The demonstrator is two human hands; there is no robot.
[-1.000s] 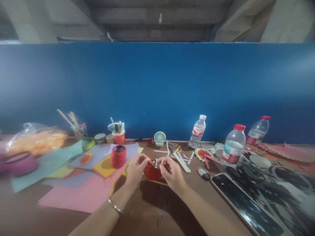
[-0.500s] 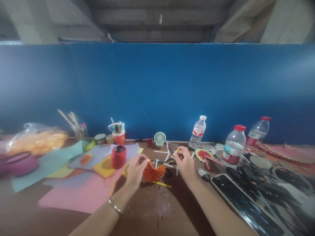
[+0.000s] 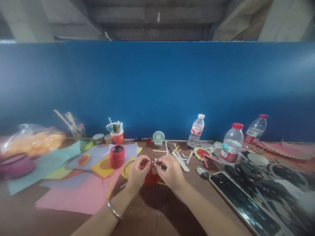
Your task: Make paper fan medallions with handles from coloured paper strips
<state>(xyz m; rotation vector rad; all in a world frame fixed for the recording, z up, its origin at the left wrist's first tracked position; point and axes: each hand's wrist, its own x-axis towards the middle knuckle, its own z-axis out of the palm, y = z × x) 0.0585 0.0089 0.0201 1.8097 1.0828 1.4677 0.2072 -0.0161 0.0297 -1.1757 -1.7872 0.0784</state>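
Observation:
Low over the table, my left hand (image 3: 139,171) is closed in a pinch on an orange pleated paper fan (image 3: 151,180). The fan's folds hang below the fingers, partly hidden by both hands. My right hand (image 3: 171,172) is also closed, its fingertips almost meeting the left ones at the fan's upper edge. A small dark item (image 3: 163,167) shows by the right fingers; I cannot tell whether it is held or lies behind them. Part of a yellow paper strip (image 3: 162,183) shows under the fan.
White paper strips (image 3: 189,156) and a white-handled tool (image 3: 184,166) lie beyond my hands. Left are coloured sheets (image 3: 71,200) and a red thread spool (image 3: 117,157). Right are a phone (image 3: 243,200), a pleated rosette (image 3: 202,152), and water bottles (image 3: 231,146). A small fan (image 3: 158,138) stands behind.
My right hand has come left and down from the loose strips to the paper fan. The fan's spread folds are now mostly covered by my hands.

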